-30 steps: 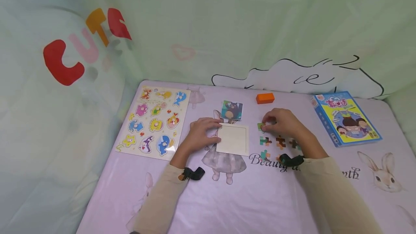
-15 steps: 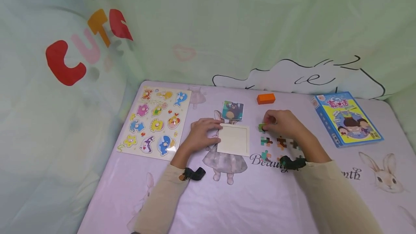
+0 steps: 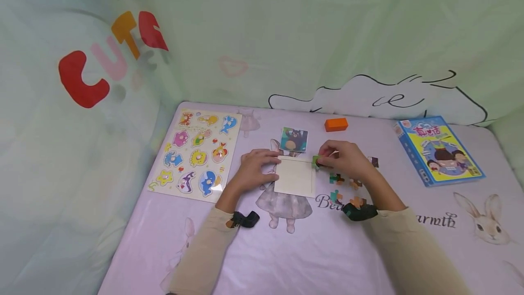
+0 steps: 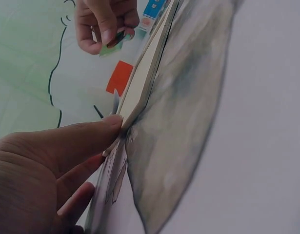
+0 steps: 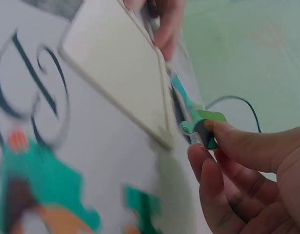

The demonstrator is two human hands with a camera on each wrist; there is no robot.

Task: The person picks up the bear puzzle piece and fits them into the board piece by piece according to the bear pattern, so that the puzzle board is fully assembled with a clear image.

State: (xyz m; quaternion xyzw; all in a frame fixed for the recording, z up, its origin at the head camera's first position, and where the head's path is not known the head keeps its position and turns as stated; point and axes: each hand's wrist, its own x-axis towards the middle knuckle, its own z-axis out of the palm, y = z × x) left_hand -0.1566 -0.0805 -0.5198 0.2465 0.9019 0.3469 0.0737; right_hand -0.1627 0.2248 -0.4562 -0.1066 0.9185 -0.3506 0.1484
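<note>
My right hand pinches a green and brown jigsaw piece between thumb and fingertips, close to the upper right corner of a square cream puzzle tray. That piece is raised above the table in the right wrist view. The left hand touches the tray's left edge and upper left corner with thumb and fingers extended. The tray's recess is bare. Several loose jigsaw pieces lie right of it, partly hidden under my right hand and wrist. A picture card with a bear lies just behind the tray.
An animal peg puzzle board lies at the left. Behind the loose pieces sits an orange block. On the right is a blue and yellow game box. Fabric curtains enclose the table's back and left side.
My right hand has lifted the green and brown jigsaw piece from the back of the group and carried it left to the tray's corner. The left hand stays at the tray.
</note>
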